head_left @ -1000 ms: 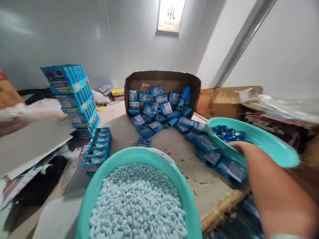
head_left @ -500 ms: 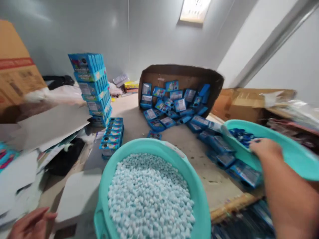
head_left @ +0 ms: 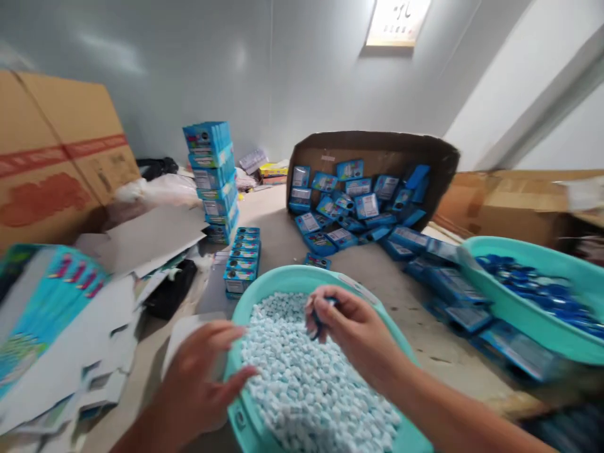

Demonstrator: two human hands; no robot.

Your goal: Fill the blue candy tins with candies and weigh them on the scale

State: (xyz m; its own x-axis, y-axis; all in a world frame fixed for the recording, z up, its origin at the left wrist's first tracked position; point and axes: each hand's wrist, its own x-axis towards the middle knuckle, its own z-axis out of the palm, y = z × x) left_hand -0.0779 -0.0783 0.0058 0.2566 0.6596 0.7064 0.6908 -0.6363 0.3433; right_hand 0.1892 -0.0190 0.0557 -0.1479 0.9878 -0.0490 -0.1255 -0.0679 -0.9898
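Observation:
My right hand (head_left: 344, 318) is over the near turquoise basin (head_left: 255, 288), its fingers closed round a small dark blue glossy piece (head_left: 319, 326), mostly hidden by them. Small pale blue and white pellets (head_left: 302, 371) fill this basin. At its left rim is my left hand (head_left: 202, 365), slightly blurred, thumb and fingers apart and nothing between them. Similar shiny blue pieces (head_left: 542, 286) lie in a second turquoise basin (head_left: 580, 258) at the right.
Behind the near basin, a brown carton (head_left: 377, 148) on its side spills blue printed boxes (head_left: 368, 206). Further boxes stand in a tall stack (head_left: 214, 182) and a short row (head_left: 243, 258). Flat cardboard (head_left: 155, 236), printed blue sheets (head_left: 61, 302) and a large carton (head_left: 61, 151) occupy the left.
My right hand has come from the right basin to above the pellets, bringing a dark blue piece. My left hand has risen to the near basin's left rim. The view has shifted left.

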